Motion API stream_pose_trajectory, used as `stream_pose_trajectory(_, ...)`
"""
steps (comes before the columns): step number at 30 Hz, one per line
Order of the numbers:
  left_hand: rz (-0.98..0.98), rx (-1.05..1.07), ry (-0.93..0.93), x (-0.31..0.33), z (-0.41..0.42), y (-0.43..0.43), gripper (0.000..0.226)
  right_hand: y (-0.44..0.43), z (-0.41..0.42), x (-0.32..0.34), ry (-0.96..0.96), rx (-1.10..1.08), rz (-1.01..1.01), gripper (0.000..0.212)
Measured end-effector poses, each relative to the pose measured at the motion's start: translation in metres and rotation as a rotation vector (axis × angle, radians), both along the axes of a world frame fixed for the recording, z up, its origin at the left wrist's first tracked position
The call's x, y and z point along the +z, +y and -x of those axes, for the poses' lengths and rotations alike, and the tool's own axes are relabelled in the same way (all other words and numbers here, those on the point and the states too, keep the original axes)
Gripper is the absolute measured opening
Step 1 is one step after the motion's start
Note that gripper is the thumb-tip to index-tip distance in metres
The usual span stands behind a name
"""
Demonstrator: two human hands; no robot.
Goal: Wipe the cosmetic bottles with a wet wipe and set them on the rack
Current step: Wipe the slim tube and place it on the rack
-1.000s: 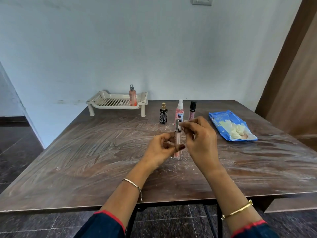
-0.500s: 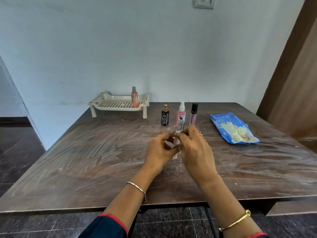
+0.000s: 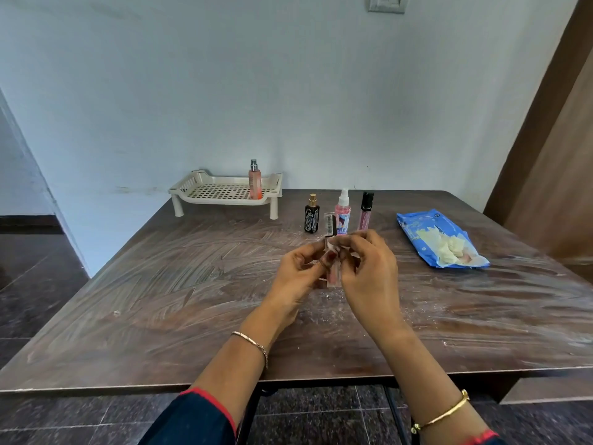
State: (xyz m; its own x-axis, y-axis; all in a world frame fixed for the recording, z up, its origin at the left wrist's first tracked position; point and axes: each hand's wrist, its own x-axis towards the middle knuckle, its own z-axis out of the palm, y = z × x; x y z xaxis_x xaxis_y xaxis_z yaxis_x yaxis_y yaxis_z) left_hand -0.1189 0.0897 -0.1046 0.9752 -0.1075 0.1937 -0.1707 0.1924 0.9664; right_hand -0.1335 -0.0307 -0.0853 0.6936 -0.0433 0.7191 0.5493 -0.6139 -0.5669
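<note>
I read left hand (image 3: 300, 273) gripping tube (image 3: 330, 223) at mid-body, fingers curled round it. Right hand (image 3: 370, 274) pinches wipe (image 3: 336, 244) against tube's upper part. Tube upright between both hands, over worktop (image 3: 160, 300) centre; I cannot tell if its base touches worktop. Rack (image 3: 221, 191) at far left edge. Orange bottle (image 3: 255, 184) upright at rack's right end. Black bottle (image 3: 311, 217), spray (image 3: 342, 215), gloss (image 3: 365, 212) upright in row behind hands. Pack (image 3: 414, 226) lies open at right.

Upright pink bottle (image 3: 334, 278) (wipe (image 3: 335, 248) round it)
</note>
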Motion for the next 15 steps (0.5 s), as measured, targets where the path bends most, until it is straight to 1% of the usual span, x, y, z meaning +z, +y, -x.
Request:
stream_pose_trajectory(2,0.046,-0.02,0.033,0.0,-0.002,0.003,0.047,0.001,0.001,0.003,0.036,0.027,-0.011,0.02)
stream_pose_trajectory(6,0.085,-0.032,0.083,-0.001,-0.004,0.005,0.039,-0.002,0.005,0.004,0.077,0.054,0.019,0.018)
stream_pose_trajectory(10,0.13,-0.059,0.112,-0.001,-0.005,0.007,0.049,-0.006,0.008,-0.001,0.091,0.062,0.048,0.02)
stream_pose_trajectory(11,0.13,-0.069,0.114,-0.001,-0.005,0.008,0.048,-0.007,0.009,-0.003,0.094,0.059,0.058,0.021)
stream_pose_trajectory(14,0.129,-0.079,0.118,-0.001,-0.005,0.008,0.035,-0.009,0.015,-0.007,0.09,0.057,0.109,0.02)
stream_pose_trajectory(15,0.142,-0.082,0.125,-0.001,-0.005,0.008,0.035,-0.009,0.018,-0.009,0.082,0.059,0.137,0.021)
